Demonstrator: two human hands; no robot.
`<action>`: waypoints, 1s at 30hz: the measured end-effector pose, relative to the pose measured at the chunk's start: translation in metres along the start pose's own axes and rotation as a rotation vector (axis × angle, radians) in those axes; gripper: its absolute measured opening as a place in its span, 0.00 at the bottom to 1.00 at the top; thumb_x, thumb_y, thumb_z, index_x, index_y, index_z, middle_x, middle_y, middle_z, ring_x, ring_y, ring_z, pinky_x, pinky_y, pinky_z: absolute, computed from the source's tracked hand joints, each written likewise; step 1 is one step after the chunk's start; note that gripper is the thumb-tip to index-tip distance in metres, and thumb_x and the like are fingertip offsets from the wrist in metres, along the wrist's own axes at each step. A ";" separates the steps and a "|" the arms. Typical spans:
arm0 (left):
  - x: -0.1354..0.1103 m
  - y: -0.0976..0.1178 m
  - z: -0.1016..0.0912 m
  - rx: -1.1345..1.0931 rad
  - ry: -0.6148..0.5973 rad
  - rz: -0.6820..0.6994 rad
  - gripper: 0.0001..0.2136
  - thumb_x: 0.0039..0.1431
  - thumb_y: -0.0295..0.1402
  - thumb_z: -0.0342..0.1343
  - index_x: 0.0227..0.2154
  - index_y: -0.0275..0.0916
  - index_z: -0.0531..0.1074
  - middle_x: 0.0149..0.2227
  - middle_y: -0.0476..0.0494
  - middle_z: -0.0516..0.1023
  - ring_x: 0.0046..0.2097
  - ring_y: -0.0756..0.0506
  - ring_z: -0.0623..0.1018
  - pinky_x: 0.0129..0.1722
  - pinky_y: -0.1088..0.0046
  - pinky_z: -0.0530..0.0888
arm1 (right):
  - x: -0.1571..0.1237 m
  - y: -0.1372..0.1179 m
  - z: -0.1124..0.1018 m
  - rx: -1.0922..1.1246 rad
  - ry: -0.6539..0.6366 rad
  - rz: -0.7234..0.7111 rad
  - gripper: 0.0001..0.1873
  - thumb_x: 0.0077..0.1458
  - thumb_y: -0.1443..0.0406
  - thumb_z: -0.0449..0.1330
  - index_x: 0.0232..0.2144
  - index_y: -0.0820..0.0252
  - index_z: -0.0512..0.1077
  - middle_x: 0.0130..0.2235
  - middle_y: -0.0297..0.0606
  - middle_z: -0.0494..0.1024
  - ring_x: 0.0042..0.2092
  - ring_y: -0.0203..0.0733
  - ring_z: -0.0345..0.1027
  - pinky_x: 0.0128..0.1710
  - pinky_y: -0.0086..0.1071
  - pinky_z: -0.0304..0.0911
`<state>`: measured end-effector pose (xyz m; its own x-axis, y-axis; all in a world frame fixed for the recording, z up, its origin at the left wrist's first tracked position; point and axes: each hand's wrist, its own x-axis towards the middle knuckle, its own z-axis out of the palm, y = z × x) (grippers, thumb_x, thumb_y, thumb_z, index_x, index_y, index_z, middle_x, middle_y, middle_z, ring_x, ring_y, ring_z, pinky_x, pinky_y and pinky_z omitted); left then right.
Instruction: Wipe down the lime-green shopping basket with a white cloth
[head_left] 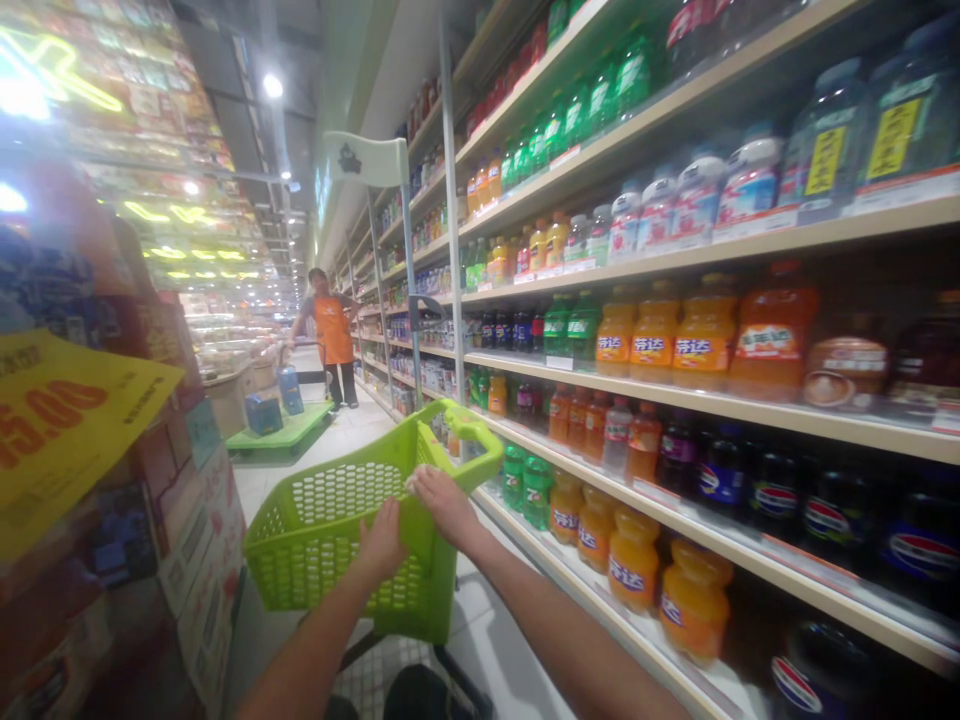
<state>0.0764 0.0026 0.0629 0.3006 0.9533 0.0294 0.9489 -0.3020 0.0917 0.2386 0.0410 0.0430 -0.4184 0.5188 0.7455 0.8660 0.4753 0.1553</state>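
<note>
A lime-green plastic shopping cart (300,545) with perforated walls stands turned sideways in the aisle before me. My left hand (384,542) rests against its near wall, the fingers bent over the upper rim. Just right of it, my right hand (444,505) grips the same rim close to the corner, below the cart's raised green handle (480,455). Something small and whitish shows at the right fingertips; I cannot make out what it is. The visible part of the basket's inside holds no goods.
Shelves of drinks line the right, with orange soda bottles (634,560) and dark cola bottles (832,515) low down. Stacked cartons and a yellow price sign (67,420) crowd the left. Farther along, a person in an orange apron (334,330) stands beside a green flatbed trolley (281,428).
</note>
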 end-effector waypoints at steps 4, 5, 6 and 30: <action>-0.002 -0.015 0.008 0.032 -0.008 -0.027 0.36 0.47 0.23 0.44 0.62 0.34 0.41 0.65 0.41 0.36 0.65 0.43 0.43 0.59 0.48 0.48 | -0.009 0.039 -0.028 -0.036 0.105 0.146 0.24 0.54 0.77 0.48 0.53 0.63 0.64 0.56 0.49 0.65 0.60 0.46 0.53 0.57 0.48 0.53; -0.003 -0.016 0.010 0.050 0.001 -0.022 0.36 0.47 0.24 0.44 0.62 0.34 0.40 0.65 0.40 0.36 0.65 0.43 0.42 0.59 0.48 0.48 | -0.014 0.046 -0.032 -0.032 0.140 0.174 0.25 0.54 0.78 0.47 0.54 0.64 0.62 0.57 0.49 0.63 0.61 0.46 0.50 0.57 0.49 0.52; -0.003 -0.016 0.013 0.069 0.013 -0.015 0.36 0.47 0.24 0.44 0.62 0.33 0.40 0.65 0.40 0.35 0.65 0.42 0.41 0.59 0.47 0.47 | -0.021 0.049 -0.033 -0.024 0.172 0.185 0.27 0.53 0.78 0.45 0.55 0.64 0.61 0.58 0.48 0.62 0.62 0.46 0.46 0.58 0.50 0.51; -0.011 -0.013 0.030 0.299 0.179 0.190 0.35 0.45 0.21 0.41 0.61 0.30 0.44 0.65 0.40 0.38 0.65 0.43 0.42 0.59 0.47 0.44 | -0.052 -0.001 -0.029 0.148 0.380 0.151 0.28 0.54 0.78 0.43 0.56 0.62 0.59 0.58 0.45 0.61 0.64 0.45 0.39 0.59 0.51 0.50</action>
<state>0.0636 -0.0042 0.0315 0.4767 0.8576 0.1932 0.8723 -0.4342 -0.2251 0.2669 -0.0070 0.0230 -0.1361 0.3051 0.9425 0.8495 0.5255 -0.0474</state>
